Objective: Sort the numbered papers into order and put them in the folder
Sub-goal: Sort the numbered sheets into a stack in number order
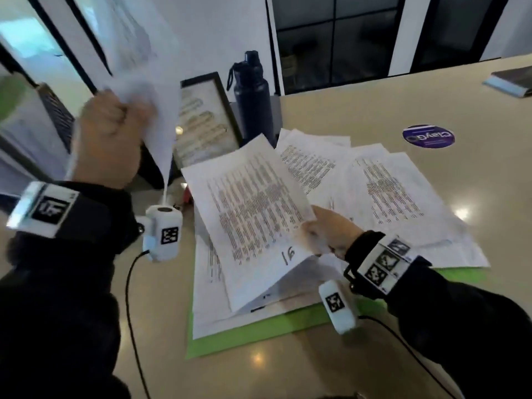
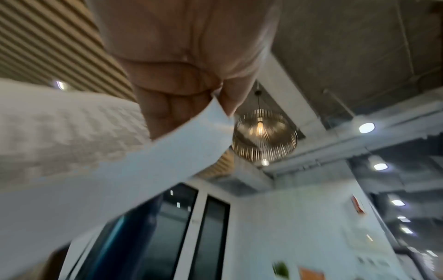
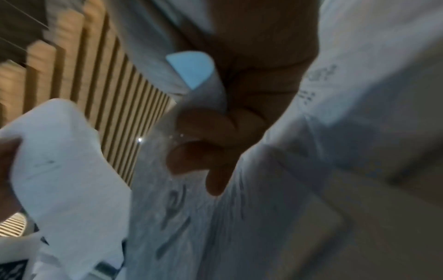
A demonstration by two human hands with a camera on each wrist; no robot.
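My left hand (image 1: 115,131) is raised at the upper left and grips a bunch of white papers (image 1: 138,53) that stands up blurred; the left wrist view shows the fingers (image 2: 172,106) curled round the paper edge (image 2: 167,151). My right hand (image 1: 325,231) pinches the right edge of a printed sheet marked 16 (image 1: 253,214) and holds it tilted above the pile. In the right wrist view its fingers (image 3: 215,136) curl on that sheet (image 3: 182,217). More printed sheets (image 1: 388,191) lie fanned on the table. A green folder (image 1: 259,335) lies under the pile.
A dark water bottle (image 1: 253,96) and a framed sign (image 1: 207,122) stand behind the papers. A round purple sticker (image 1: 428,136) is on the beige table (image 1: 345,370). A book (image 1: 509,79) lies at the far right. Cables trail from both wrist cameras.
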